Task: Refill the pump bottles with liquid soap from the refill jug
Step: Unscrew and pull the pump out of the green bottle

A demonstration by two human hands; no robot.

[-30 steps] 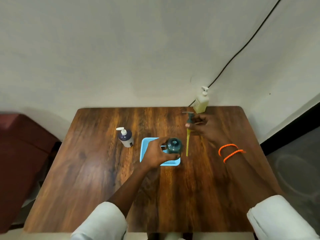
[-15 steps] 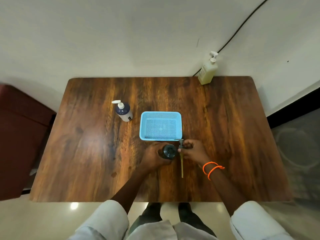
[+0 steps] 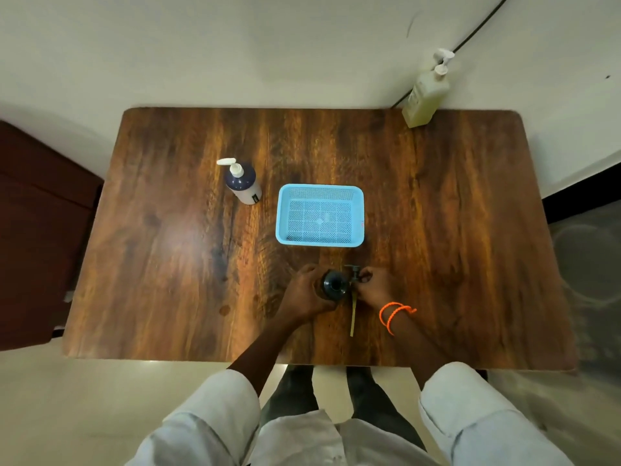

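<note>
Both arms reach forward, the left hand [image 3: 307,292] curled in a grip, the right hand [image 3: 373,285] pinching.

on the table [image 3: 470,230] the basket [image 3: 320,242] sits mid-table, a pump bottle [image 3: 242,183] to its left, another bottle [image 3: 424,95] at the far right corner. before the basket an open bottle [image 3: 334,285] stands between the left hand [image 3: 307,294] and right hand [image 3: 373,285], its pump [image 3: 353,275] apparently just right of it.
</note>
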